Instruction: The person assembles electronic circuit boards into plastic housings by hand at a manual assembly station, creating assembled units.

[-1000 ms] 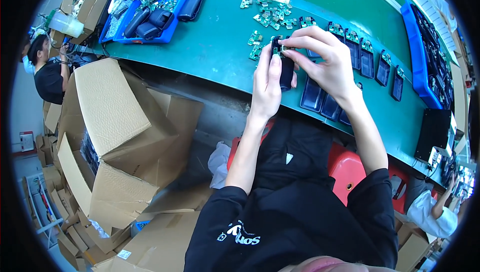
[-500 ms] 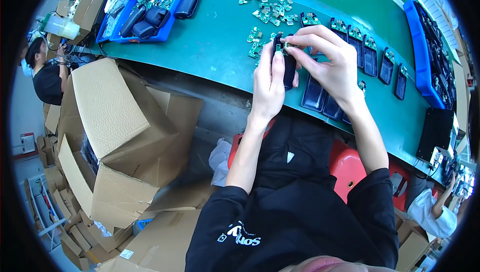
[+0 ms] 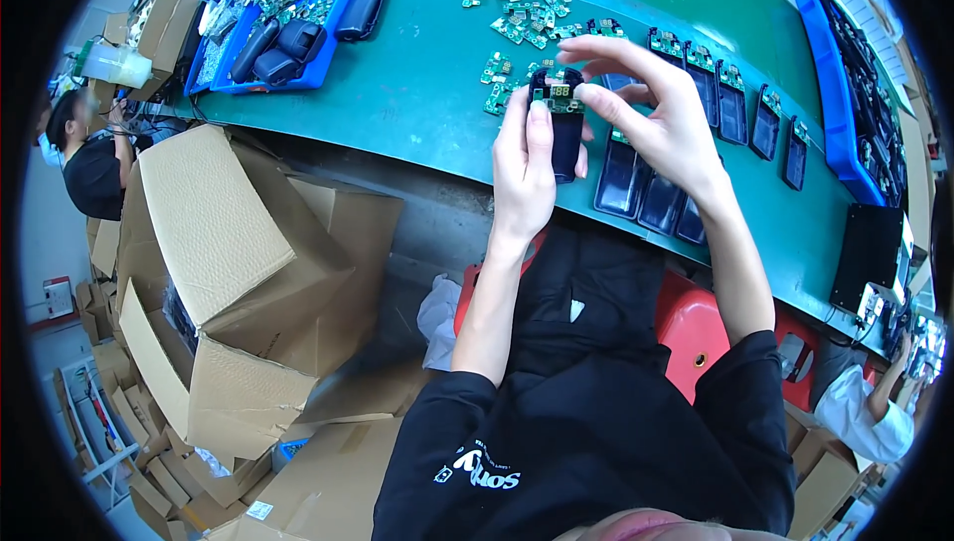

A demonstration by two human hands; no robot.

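A dark plastic casing (image 3: 567,147) is upright in my left hand (image 3: 527,163), whose thumb lies along its front and whose fingers wrap behind it. At the casing's top end sits a small green circuit board (image 3: 560,91) with a digit display facing me. My right hand (image 3: 656,109) is beside it, thumb tip at the board's right edge, index finger raised and apart from the thumb. Close by on the bench, under and beside my right hand, lie several open casing halves (image 3: 618,183). Loose green circuit boards (image 3: 532,16) are scattered beyond my left hand.
The green bench (image 3: 427,84) holds a blue bin (image 3: 333,49) of boards and closed casings at left, and another blue bin (image 3: 840,109) at right. More casing halves with boards (image 3: 732,109) stand in a row. A big cardboard box (image 3: 224,233) is below left. Other people sit at both sides.
My right thumb and index finger have parted from their pinch at the board. The casing now faces me more, so the board's display shows.
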